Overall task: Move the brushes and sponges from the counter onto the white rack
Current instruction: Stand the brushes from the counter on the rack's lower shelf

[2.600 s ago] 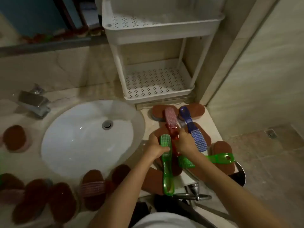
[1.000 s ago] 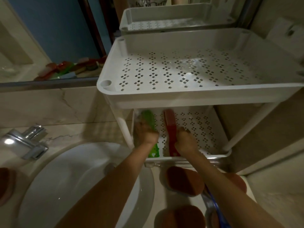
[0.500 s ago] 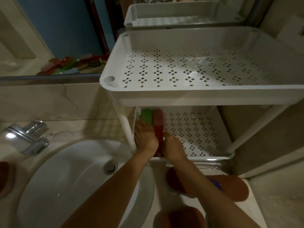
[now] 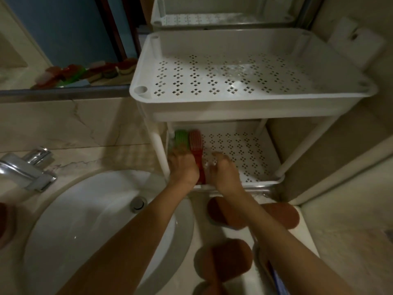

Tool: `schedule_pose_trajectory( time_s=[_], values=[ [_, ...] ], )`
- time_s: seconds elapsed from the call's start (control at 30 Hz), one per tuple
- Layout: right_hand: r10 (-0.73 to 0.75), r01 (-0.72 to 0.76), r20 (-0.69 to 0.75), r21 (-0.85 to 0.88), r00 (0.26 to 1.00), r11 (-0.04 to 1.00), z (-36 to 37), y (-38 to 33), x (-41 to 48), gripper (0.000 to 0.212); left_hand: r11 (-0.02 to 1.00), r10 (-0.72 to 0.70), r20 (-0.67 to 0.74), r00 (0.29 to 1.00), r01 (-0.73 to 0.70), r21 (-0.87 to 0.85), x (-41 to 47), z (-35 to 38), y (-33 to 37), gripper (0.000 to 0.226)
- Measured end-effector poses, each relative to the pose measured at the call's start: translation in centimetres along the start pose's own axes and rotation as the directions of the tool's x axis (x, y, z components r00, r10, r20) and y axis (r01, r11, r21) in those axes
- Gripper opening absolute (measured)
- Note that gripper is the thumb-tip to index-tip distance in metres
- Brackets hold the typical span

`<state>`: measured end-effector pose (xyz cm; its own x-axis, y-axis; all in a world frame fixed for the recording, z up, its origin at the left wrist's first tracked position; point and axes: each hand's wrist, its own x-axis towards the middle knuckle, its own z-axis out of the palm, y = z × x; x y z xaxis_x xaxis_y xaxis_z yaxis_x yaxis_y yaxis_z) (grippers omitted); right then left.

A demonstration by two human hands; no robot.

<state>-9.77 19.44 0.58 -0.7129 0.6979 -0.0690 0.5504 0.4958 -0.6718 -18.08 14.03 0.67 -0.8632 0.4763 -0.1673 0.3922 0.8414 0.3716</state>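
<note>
The white rack stands on the counter at the back right, its upper tray bare. On the left of its lower shelf a green brush and a red brush lie side by side, bristles up. My left hand lies over the green brush's handle, fingers closed on it. My right hand hovers just right of the red brush's handle with loose fingers and holds nothing. Brown oval sponges lie on the counter under my right arm. A blue brush shows at the bottom edge.
A white basin with a chrome tap fills the left. Another brown sponge sits at the far left edge. A mirror behind reflects brushes. The beige wall closes in the rack's right side.
Both hands carried the green and red brushes from the counter onto the lower shelf and pushed them to its left. My right hand has let go of the red brush.
</note>
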Motion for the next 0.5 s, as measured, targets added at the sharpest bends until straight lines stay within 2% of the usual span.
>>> schedule_pose_trajectory(
  time_s=[0.13, 0.23, 0.3, 0.37, 0.5],
  values=[
    [-0.011, 0.018, -0.115, 0.055, 0.993, 0.998, -3.6, 0.3, -5.0, 0.038, 0.989, 0.149, 0.007, 0.989, -0.149, 0.007, -4.4, -2.6, 1.3, 0.052],
    [0.089, -0.099, -0.127, -0.081, 0.988, 0.992, -4.8, 3.4, -10.1, 0.031, 0.97, 0.228, 0.021, 0.973, -0.226, -0.086, -8.0, -3.0, 0.6, 0.047],
    [0.221, -0.236, -0.094, -0.193, 0.971, 0.952, -5.1, 5.8, -13.2, 0.041, 0.961, 0.232, 0.066, 0.97, -0.218, -0.167, -10.1, -2.4, -0.2, 0.04],
    [0.345, -0.35, -0.069, -0.263, 0.936, 0.899, -5.0, 7.7, -15.8, 0.052, 0.956, 0.217, 0.168, 0.962, -0.174, -0.237, -12.4, -1.7, -0.8, 0.037],
    [0.454, -0.447, -0.056, -0.319, 0.889, 0.836, -4.2, 9.3, -18.0, 0.054, 0.955, 0.192, 0.323, 0.927, -0.101, -0.279, -16.2, 0.0, -1.4, 0.039]
  ],
)
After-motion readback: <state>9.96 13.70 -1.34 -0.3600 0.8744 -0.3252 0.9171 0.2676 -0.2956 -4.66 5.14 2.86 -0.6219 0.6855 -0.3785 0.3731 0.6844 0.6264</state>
